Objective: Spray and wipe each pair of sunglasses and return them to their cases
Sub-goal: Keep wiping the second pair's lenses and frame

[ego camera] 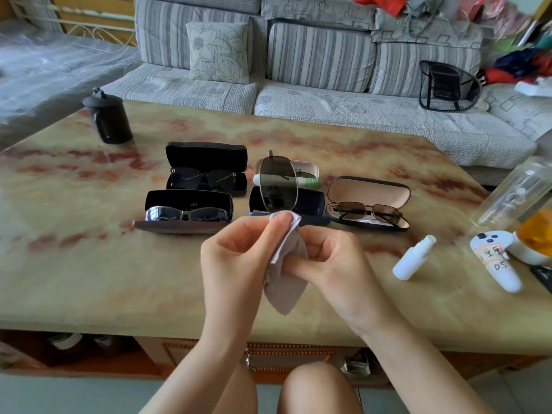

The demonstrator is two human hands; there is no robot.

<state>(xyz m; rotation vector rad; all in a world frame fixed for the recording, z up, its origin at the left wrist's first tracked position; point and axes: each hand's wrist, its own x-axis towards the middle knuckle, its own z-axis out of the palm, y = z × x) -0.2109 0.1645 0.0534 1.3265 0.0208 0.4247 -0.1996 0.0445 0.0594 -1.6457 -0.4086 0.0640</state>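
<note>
- Five open glasses cases sit in two rows on the marbled beige-and-red stone tabletop [89,279].
- The black hard case at back left [206,153] holds black-framed dark sunglasses [203,178].
- The case at front left with a black lid and brown wood-look base [182,227] holds silver wraparound sunglasses [186,213].
- The black case with beige lining at right [369,189] holds brown-tinted sunglasses with a thin metal frame [369,211].
- The white case at back middle [307,168] holds something white and green, which is hard to identify.
- The dark navy case at front middle [312,201] is largely covered by the lens and hands, so its contents cannot be made out.
- The grey-tinted sunglasses with a thin metal rim [277,183] are held upright above the tabletop, in front of the middle cases. Only one lens shows, and the rest of the frame is hidden.
- The left hand [239,255] pinches a pale grey wiping cloth [286,282] over the lens's lower edge, between thumb and fingers.
- The right hand [331,258] has curled fingers and grips the cloth lower down. Whether it also holds the frame cannot be told.
- A small white spray bottle [413,258] lies on its side to the right, near a white controller with a handwritten label [495,264].
- A clear glass jar [519,192] is cut off at the right edge.
</note>
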